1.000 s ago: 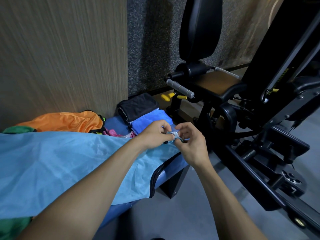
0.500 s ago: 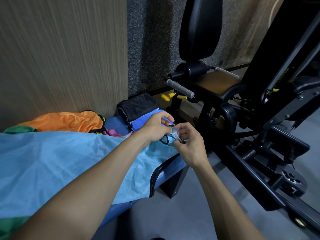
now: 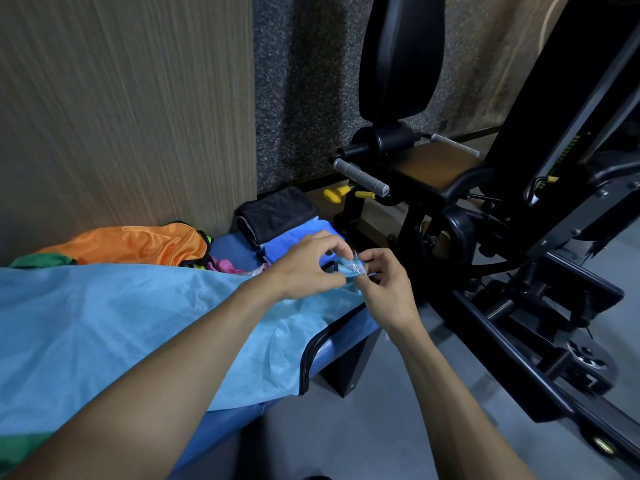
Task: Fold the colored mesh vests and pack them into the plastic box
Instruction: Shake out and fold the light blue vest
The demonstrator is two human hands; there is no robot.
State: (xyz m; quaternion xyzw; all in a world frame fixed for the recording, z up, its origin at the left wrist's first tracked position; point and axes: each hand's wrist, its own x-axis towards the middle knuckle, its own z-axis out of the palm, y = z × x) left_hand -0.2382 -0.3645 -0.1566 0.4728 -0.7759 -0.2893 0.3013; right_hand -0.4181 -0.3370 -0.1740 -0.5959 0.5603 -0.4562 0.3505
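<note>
Rightward, a black gym machine [image 3: 519, 209] fills the frame, its padded seat and grey-gripped handles set against a speckled dark wall, with grey floor under it. A wood-grain wall panel [image 3: 121, 116] takes up the upper left. Below it runs a blue padded bench [image 3: 341, 341], and nearly all of its top is covered by a light blue mesh vest [image 3: 121, 327] spread flat, its black-trimmed armhole curving down near the bench's right end. Behind the vest, against the wall panel, lies a crumpled orange vest [image 3: 135, 245] with a bit of green cloth [image 3: 41, 261] at its left and a scrap of pink fabric [image 3: 225, 265] showing at its right. Further along the bench sits a folded black vest [image 3: 277, 213] and, just in front of it and touching, a folded darker blue vest [image 3: 298, 239].

Both bare forearms reach in from the bottom of the frame and meet over the light blue vest's far right corner. The left hand [image 3: 308, 265] has thumb and fingers curled together, pinching the vest's edge. The right hand [image 3: 388, 289] comes in just beside it, fingers bent and pinching the same bunched bit of fabric; between the two sets of fingertips sits something small and pale, possibly a label or a knot, too small to make out. Two yellow knobs [image 3: 336, 195] show on the machine's frame behind the folded vests.
</note>
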